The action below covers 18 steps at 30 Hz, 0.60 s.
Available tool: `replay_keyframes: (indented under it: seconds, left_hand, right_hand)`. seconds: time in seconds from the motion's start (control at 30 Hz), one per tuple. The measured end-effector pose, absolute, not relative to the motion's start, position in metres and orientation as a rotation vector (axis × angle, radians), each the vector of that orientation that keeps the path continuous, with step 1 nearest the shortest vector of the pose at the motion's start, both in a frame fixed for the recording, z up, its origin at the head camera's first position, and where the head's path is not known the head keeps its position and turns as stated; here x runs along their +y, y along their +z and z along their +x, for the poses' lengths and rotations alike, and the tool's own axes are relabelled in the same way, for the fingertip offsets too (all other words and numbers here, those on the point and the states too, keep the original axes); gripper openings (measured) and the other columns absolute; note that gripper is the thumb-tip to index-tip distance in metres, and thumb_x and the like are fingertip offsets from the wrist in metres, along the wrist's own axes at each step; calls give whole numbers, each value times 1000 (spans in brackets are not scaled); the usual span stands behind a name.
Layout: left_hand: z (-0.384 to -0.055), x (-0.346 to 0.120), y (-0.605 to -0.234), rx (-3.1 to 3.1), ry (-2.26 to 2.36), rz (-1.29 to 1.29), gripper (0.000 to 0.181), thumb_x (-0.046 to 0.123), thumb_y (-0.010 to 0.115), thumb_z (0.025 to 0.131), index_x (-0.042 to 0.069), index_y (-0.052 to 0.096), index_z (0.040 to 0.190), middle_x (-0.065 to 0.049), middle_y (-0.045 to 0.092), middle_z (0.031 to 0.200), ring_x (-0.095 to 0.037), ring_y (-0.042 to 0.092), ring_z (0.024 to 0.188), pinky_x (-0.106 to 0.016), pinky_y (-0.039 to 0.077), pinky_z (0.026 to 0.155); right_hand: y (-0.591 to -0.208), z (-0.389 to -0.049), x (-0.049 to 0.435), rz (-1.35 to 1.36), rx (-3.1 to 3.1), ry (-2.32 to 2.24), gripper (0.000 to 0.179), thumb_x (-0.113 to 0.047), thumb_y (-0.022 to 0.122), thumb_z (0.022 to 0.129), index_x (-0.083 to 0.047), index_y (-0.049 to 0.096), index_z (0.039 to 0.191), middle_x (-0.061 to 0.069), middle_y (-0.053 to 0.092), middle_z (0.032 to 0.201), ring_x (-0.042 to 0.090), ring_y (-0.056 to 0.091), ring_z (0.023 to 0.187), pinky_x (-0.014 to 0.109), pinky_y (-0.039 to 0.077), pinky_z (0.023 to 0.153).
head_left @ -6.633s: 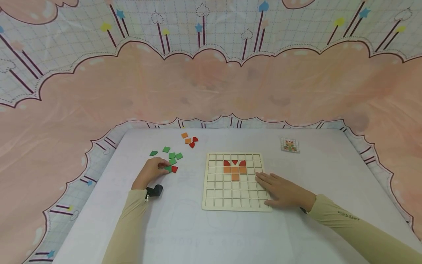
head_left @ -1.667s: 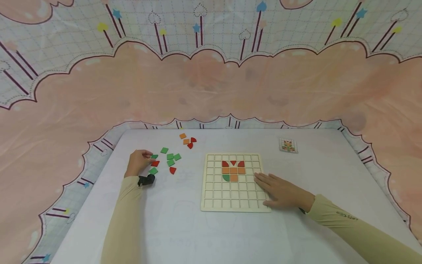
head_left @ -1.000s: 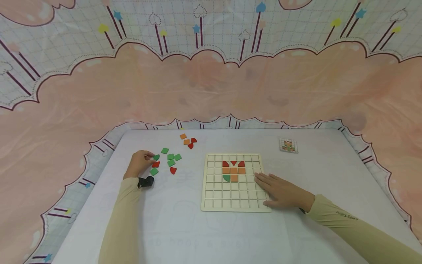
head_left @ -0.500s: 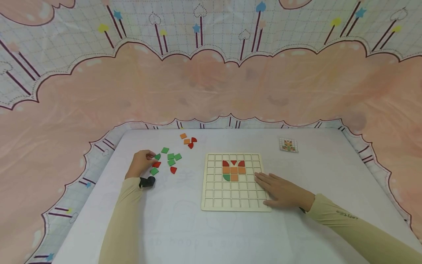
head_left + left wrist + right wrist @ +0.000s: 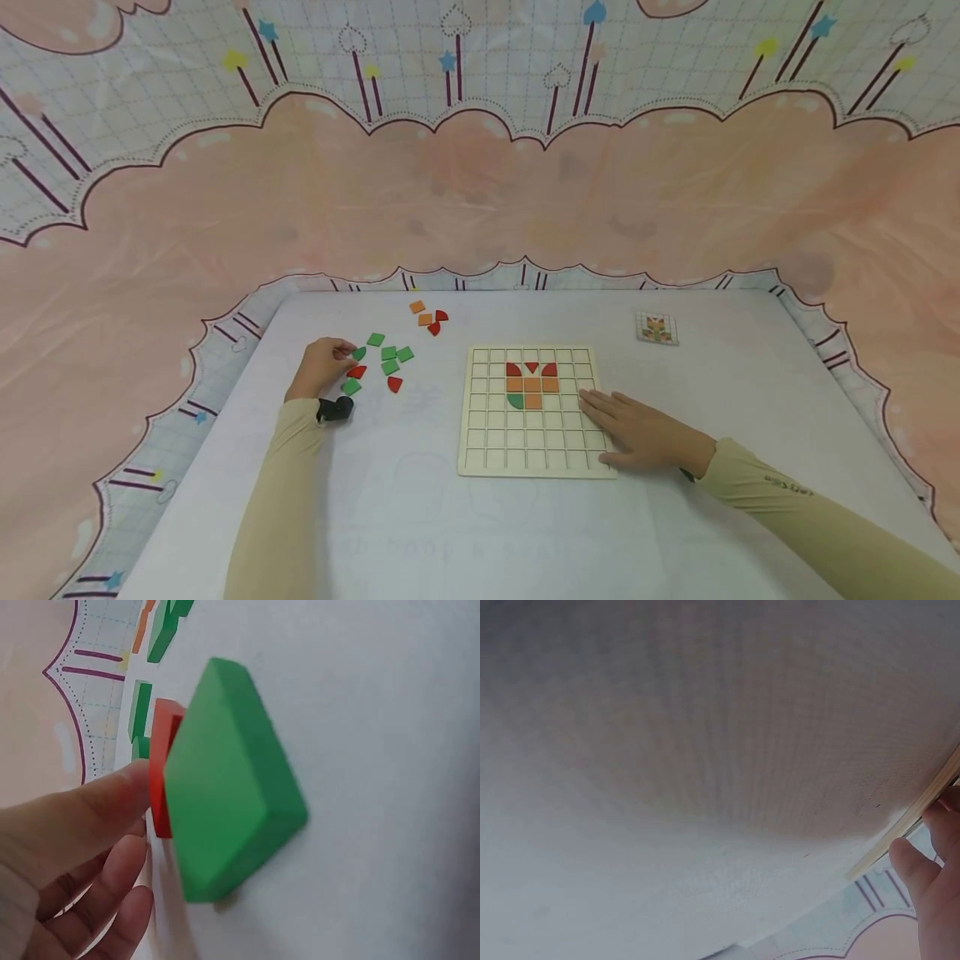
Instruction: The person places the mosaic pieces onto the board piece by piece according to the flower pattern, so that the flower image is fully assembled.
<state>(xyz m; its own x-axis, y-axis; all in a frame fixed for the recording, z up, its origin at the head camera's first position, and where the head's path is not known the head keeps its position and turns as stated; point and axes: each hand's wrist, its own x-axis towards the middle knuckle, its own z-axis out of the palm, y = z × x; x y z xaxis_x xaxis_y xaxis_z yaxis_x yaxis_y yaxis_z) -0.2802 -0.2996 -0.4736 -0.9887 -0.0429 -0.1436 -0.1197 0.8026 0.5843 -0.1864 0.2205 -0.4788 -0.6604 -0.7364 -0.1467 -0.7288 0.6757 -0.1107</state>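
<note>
Green quarter pinched in left hand, left of board; right hand resting on board's edge, grasping nothing. Step, judged: pick-up; next move calls for lift, then alignment. Loose: 5 green squares, 4 reds, 2 oranges. Set: 3 red tiles, 4 orange tiles, 1 green tile. Cards: 1.

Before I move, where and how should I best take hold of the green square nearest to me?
Probably pinch the green square by its left and right corners with your left hand, coming from above on your side. It lies flat, its edges look thick enough to pinch, and the red piece sits close at its far side, leaving less room there.
</note>
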Motion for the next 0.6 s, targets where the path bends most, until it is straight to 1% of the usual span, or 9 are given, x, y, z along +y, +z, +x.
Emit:
replay_keyframes:
  seconds: [0.17, 0.33, 0.47, 0.53, 0.6]
  left_hand:
    - [-281, -292, -468, 2895, 933, -29, 32, 9, 65, 87, -5, 61, 115, -22, 60, 107, -31, 56, 96, -42, 48, 87]
    - [-279, -269, -455, 2918, 924, 145, 30, 6, 64, 87, -9, 61, 113, -25, 60, 108, -34, 58, 99, -44, 49, 88]
    - [-282, -251, -452, 2899, 920, 244, 27, 5, 66, 85, -7, 63, 109, -22, 61, 102, -30, 58, 93, -42, 49, 85]
    - [-285, -245, -455, 2879, 912, 258, 27, 6, 68, 84, -6, 64, 107, -20, 62, 100, -28, 58, 91, -39, 49, 83]
    - [-288, -240, -460, 2859, 897, 263, 27, 7, 69, 83, -5, 65, 107, -19, 62, 100, -27, 58, 90, -39, 49, 83]
  right_hand:
    - [-479, -187, 220, -1188, 2705, -61, 78, -48, 53, 90, -4, 26, 148, 11, 22, 156, 28, 25, 143, 47, 25, 114]
    - [-476, -186, 219, -1176, 2703, -68, 77, -47, 54, 90, -3, 27, 147, 12, 23, 156, 29, 25, 143, 47, 26, 114]
    - [-474, -185, 218, -1161, 2703, -80, 77, -47, 54, 90, -4, 27, 147, 12, 23, 156, 29, 25, 143, 48, 26, 114]
    - [-475, -185, 218, -1155, 2704, -78, 78, -48, 54, 90, -4, 26, 148, 11, 22, 156, 28, 25, 143, 47, 25, 114]
    - [-477, -186, 218, -1151, 2703, -74, 78, -48, 54, 90, -5, 26, 148, 11, 22, 156, 28, 24, 143, 47, 25, 114]
